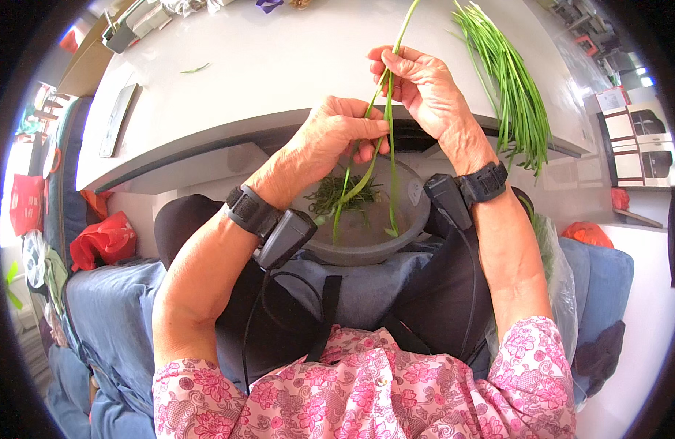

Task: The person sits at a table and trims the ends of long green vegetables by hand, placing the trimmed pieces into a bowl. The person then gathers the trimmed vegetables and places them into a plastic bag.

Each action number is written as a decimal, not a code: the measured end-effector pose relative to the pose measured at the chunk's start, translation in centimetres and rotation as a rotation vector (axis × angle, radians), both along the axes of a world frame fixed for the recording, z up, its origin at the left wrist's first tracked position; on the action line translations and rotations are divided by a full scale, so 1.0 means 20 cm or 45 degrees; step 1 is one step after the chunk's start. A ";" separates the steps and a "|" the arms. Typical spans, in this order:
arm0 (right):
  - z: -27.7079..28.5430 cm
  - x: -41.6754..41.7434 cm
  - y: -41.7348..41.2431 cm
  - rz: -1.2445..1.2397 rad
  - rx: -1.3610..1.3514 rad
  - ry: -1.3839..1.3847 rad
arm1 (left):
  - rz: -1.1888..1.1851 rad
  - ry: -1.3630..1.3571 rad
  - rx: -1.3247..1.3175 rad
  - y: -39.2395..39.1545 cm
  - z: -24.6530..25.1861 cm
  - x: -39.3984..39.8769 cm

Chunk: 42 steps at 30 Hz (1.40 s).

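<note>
A few long green stalks, which look like garlic chives (393, 159), hang from my right hand (419, 82), pinched between thumb and fingers near their pale upper part. Lower down, my left hand (343, 129) has thumb and fingers closed around the same stalks. Their leaf tips dangle over a grey plastic basin (365, 252), which sits low between my knees. Dark green scraps (337, 195) lie inside the basin. A large bunch of the same greens (507, 82) rests on the white table to the right, its leafy ends drooping over the front edge.
The white table (233, 71) spans the front; a phone-like flat object (118, 119) and a loose green leaf piece (196, 69) lie on it. A dark holder (119, 38) stands at the back left. Red bags (104, 241) are at left. A clear plastic bag (559, 274) lies by my right arm.
</note>
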State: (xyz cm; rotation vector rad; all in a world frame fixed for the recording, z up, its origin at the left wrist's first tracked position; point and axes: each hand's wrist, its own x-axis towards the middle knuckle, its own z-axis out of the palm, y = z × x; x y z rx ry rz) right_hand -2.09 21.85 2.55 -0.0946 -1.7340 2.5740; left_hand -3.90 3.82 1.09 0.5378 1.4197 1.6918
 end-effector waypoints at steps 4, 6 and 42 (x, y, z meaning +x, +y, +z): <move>0.01 0.01 0.00 0.130 0.150 0.013 | 0.040 -0.023 0.064 -0.01 -0.01 -0.03; 0.01 0.01 0.01 0.146 0.183 -0.033 | 0.037 -0.034 0.071 -0.01 -0.01 -0.03; 0.05 -0.01 0.21 -0.105 0.083 0.155 | -0.050 -0.147 0.097 -0.05 0.04 -0.03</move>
